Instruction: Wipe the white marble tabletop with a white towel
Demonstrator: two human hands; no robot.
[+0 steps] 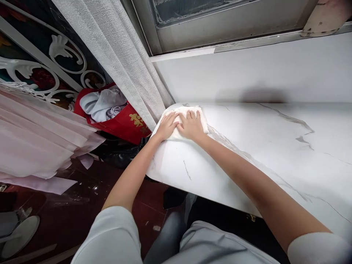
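Observation:
Both hands press flat on a white cloth (pixel 202 116) lying at the far left corner of a white marble-patterned table (pixel 261 146). My left hand (pixel 167 126) rests on the cloth's left part, fingers stretched forward and close together. My right hand (pixel 190 125) lies beside it, touching it, fingers also stretched out over the cloth. Most of the cloth is hidden under the hands.
A grey curtain (pixel 121 55) hangs just left of the table corner. Below it a red bag (pixel 125 123) holds grey clothes. Pink pleated fabric (pixel 35 135) lies at the left over a dark red floor (pixel 90 190). A window frame (pixel 233 25) and white wall run behind the table.

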